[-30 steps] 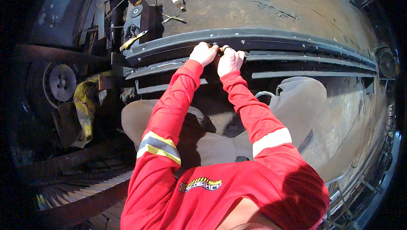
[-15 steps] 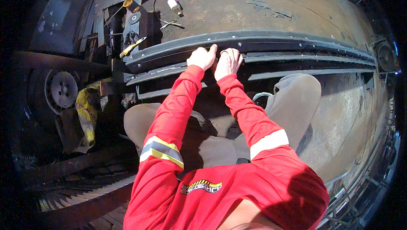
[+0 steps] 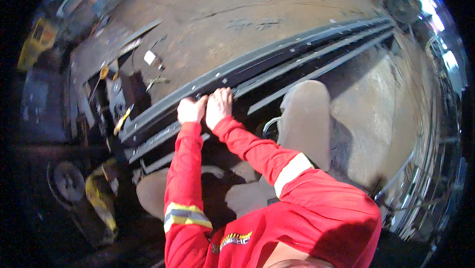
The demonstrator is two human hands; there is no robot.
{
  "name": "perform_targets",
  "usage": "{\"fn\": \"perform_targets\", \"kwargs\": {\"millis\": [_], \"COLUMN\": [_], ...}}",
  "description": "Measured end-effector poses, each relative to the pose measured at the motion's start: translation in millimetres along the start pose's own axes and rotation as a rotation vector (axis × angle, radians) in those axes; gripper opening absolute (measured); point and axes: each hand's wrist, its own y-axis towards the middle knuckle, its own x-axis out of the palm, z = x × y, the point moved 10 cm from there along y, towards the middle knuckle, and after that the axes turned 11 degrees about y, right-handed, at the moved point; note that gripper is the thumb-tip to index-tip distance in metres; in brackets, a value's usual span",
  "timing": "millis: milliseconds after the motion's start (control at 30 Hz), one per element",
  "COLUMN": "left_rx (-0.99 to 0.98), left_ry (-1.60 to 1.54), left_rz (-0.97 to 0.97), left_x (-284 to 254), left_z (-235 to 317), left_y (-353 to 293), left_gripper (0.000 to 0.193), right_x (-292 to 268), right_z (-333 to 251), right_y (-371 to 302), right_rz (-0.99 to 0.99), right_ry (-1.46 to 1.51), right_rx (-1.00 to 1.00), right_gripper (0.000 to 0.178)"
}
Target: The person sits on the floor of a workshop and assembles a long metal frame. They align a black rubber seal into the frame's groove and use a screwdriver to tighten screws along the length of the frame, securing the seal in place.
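Long dark metal rails [image 3: 262, 62] run side by side in front of me, slanting from lower left to upper right, with bolts along them. My left hand [image 3: 192, 110] is closed over the near side of the farthest rail, its thumb by a bolt. Right beside it, my right hand [image 3: 219, 108] is curled with its knuckles up, between the rails. The fingers of both hands close on something hidden from view; I cannot tell what. Both sleeves are red with reflective bands.
A yellow-handled brush [image 3: 122, 119] lies near the rails' left end. Beyond it are a white-and-dark bottle [image 3: 153, 59] and an amber cup [image 3: 104, 72]. A yellow cloth [image 3: 100, 196] hangs near a round wheel [image 3: 68, 181] at left. Cable [image 3: 270, 127] lies by my right knee.
The view has turned, so the rails now slant up to the right. Both hands stay close together at the rails; the left thumb has lowered toward the right hand.
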Motion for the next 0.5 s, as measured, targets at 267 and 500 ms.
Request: {"fn": "perform_targets", "kwargs": {"millis": [267,500], "left_rx": [0.048,0.079], "left_ry": [-0.191,-0.334], "left_rz": [-0.148,0.056], "left_x": [28,14], "left_z": [-13,-3], "left_y": [16,10], "left_gripper": [0.059,0.034], "right_x": [-1,17], "right_z": [2,7], "right_y": [-8,-8], "right_rz": [0.104,-0.022], "right_ry": [0.11,0.054], "right_rx": [-0.017,-0.003], "right_gripper": [0.026,0.024]}}
